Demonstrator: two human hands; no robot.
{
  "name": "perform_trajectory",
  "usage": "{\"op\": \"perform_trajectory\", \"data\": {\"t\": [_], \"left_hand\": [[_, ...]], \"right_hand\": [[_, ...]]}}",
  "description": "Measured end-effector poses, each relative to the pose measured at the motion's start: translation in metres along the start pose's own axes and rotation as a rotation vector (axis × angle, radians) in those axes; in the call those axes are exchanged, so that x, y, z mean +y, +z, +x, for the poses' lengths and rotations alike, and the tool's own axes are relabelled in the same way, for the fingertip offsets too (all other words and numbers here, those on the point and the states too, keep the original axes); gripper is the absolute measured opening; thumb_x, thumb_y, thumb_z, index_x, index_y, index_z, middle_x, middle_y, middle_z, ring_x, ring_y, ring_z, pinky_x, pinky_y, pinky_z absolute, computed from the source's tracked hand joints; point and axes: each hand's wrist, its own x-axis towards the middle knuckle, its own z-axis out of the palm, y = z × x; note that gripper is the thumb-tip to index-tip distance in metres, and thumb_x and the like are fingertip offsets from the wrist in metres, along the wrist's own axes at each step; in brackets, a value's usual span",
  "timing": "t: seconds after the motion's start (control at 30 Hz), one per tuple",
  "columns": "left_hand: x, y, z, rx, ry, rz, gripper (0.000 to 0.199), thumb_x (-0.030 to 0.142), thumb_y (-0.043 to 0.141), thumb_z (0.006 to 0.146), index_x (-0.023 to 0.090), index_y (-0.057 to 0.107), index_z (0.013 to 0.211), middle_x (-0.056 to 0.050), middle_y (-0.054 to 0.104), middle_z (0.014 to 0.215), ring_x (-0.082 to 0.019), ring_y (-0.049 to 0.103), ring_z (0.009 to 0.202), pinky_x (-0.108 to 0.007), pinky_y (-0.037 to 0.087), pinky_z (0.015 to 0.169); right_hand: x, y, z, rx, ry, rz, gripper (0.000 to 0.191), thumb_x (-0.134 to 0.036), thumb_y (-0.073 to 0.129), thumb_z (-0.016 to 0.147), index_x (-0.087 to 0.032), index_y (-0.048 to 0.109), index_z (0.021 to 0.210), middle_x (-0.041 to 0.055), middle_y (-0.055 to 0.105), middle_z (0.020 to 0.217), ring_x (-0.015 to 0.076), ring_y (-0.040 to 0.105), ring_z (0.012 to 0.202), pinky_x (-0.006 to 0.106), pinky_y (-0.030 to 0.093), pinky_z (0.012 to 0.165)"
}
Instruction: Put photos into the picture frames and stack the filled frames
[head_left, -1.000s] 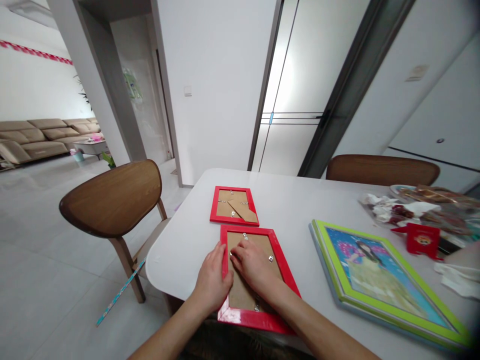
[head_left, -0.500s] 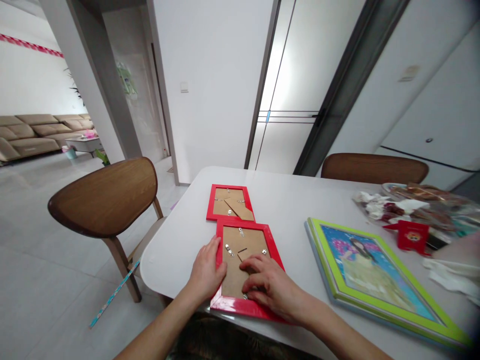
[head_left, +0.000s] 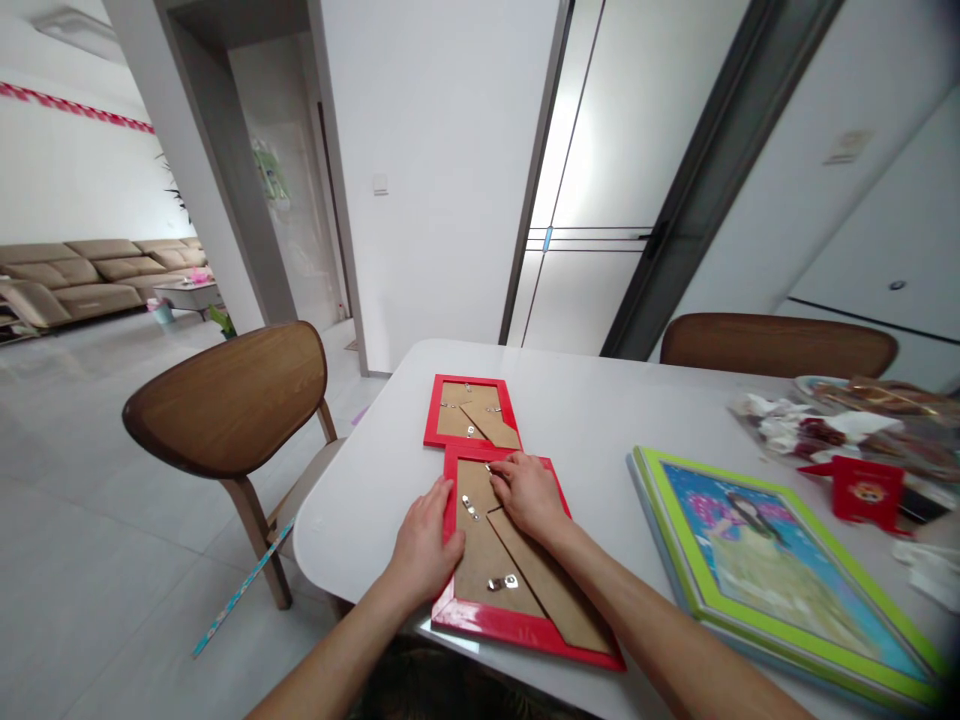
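Note:
A red picture frame (head_left: 517, 628) lies face down on the white table, its brown backing board (head_left: 480, 545) and easel leg (head_left: 551, 580) showing. My left hand (head_left: 427, 545) grips its left edge, thumb over the inner side. At the top edge, the closed fingers of my right hand (head_left: 529, 492) are on a small metal clip (head_left: 489, 468), partly hidden by them. Other metal clips sit at the left (head_left: 470, 507) and bottom (head_left: 502, 582) of the board; the right side is hidden under my right hand. A second red frame (head_left: 433, 412), also face down, lies just beyond.
A green-framed picture (head_left: 780, 570) lies on the table (head_left: 600, 410) to the right. Behind it are a red card (head_left: 868, 495) and plastic bags (head_left: 892, 430). Wooden chairs stand at the left (head_left: 232, 400) and far right (head_left: 780, 342). A blue patterned stick (head_left: 240, 590) leans by the left chair.
My right hand has moved from the bottom clip up to the top clip of the near frame, uncovering the bottom clip. My left hand stays on the left edge. The view has shifted slightly.

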Motion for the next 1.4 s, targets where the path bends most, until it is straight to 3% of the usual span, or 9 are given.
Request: {"op": "perform_trajectory", "data": {"t": [0.2, 0.4, 0.5, 0.7, 0.87, 1.03, 1.17, 1.3, 1.4], "left_hand": [[-0.003, -0.001, 0.003, 0.008, -0.016, -0.025, 0.058, 0.013, 0.046, 0.067, 0.010, 0.035, 0.123, -0.011, 0.039, 0.128, -0.021, 0.038, 0.114, -0.035, 0.029, 0.098], [-0.001, -0.001, 0.001, 0.018, -0.031, -0.076, 0.057, 0.014, 0.047, 0.067, 0.008, 0.035, 0.123, -0.012, 0.038, 0.128, -0.021, 0.035, 0.116, -0.034, 0.025, 0.099], [-0.001, -0.002, 0.001, 0.030, -0.051, -0.118, 0.055, 0.015, 0.048, 0.068, 0.010, 0.036, 0.122, -0.012, 0.039, 0.127, -0.022, 0.035, 0.116, -0.036, 0.024, 0.099], [0.009, -0.006, 0.003, 0.079, -0.126, -0.270, 0.051, 0.024, 0.054, 0.067, 0.009, 0.043, 0.115, -0.015, 0.041, 0.125, -0.025, 0.035, 0.116, -0.040, 0.023, 0.099], [0.027, -0.024, 0.001, 0.049, -0.197, -0.518, 0.033, 0.027, 0.046, 0.074, 0.015, 0.048, 0.105, -0.008, 0.060, 0.102, -0.020, 0.056, 0.092, -0.034, 0.044, 0.081], [-0.005, -0.072, -0.014, 0.001, -0.354, -0.637, 0.037, 0.034, 0.048, 0.072, 0.013, 0.046, 0.103, -0.006, 0.065, 0.084, -0.020, 0.063, 0.071, -0.032, 0.050, 0.064], [-0.048, -0.102, -0.023, 0.017, -0.469, -0.531, 0.032, 0.031, 0.053, 0.068, 0.012, 0.051, 0.094, -0.006, 0.066, 0.075, -0.022, 0.063, 0.065, -0.033, 0.050, 0.059], [-0.062, -0.106, -0.018, 0.138, -0.458, -0.326, 0.044, 0.024, 0.057, 0.062, 0.011, 0.049, 0.103, -0.010, 0.062, 0.091, -0.028, 0.058, 0.087, -0.042, 0.045, 0.076], [-0.045, -0.090, -0.016, 0.256, -0.369, -0.189, 0.055, 0.019, 0.059, 0.058, 0.012, 0.045, 0.110, -0.012, 0.047, 0.117, -0.028, 0.037, 0.114, -0.043, 0.027, 0.096]], "right_hand": [[-0.006, -0.009, -0.006, 0.008, -0.011, -0.018, 0.028, -0.026, 0.042, 0.078, -0.019, 0.058, 0.100, 0.0074, 0.057, 0.094, 0.0183, 0.047, 0.089, 0.029, 0.033, 0.074], [-0.005, -0.036, -0.060, -0.120, -0.065, 0.030, 0.038, -0.043, 0.054, 0.067, -0.020, 0.056, 0.097, 0.0061, 0.056, 0.089, 0.0185, 0.051, 0.080, 0.027, 0.037, 0.069], [-0.005, -0.036, -0.079, -0.123, -0.045, 0.064, 0.039, -0.036, 0.055, 0.064, -0.020, 0.055, 0.099, 0.0059, 0.055, 0.088, 0.0182, 0.051, 0.080, 0.027, 0.038, 0.069], [-0.017, -0.052, -0.070, -0.101, 0.032, 0.108, 0.035, -0.028, 0.053, 0.063, -0.016, 0.059, 0.096, 0.0068, 0.055, 0.086, 0.0183, 0.051, 0.080, 0.028, 0.039, 0.072], [-0.034, -0.074, -0.071, -0.056, -0.072, 0.250, 0.033, -0.033, 0.053, 0.067, -0.020, 0.057, 0.097, 0.0055, 0.055, 0.089, 0.0175, 0.052, 0.081, 0.028, 0.041, 0.071], [0.003, -0.064, -0.077, 0.045, 0.046, 0.201, 0.036, -0.037, 0.044, 0.075, -0.017, 0.052, 0.104, 0.0083, 0.056, 0.093, 0.0171, 0.053, 0.076, 0.029, 0.041, 0.069], [0.033, -0.044, -0.079, -0.068, 0.193, 0.030, 0.044, -0.032, 0.044, 0.072, -0.013, 0.045, 0.112, 0.0121, 0.056, 0.095, 0.0210, 0.055, 0.079, 0.031, 0.039, 0.069], [0.034, -0.036, -0.075, -0.072, 0.217, 0.032, 0.045, -0.019, 0.042, 0.067, -0.009, 0.042, 0.111, 0.0133, 0.060, 0.089, 0.0217, 0.056, 0.077, 0.030, 0.038, 0.066], [0.035, -0.040, -0.072, -0.053, 0.333, 0.198, 0.048, -0.017, 0.043, 0.064, -0.009, 0.040, 0.112, 0.0071, 0.060, 0.071, 0.0184, 0.057, 0.063, 0.027, 0.038, 0.056]]}}
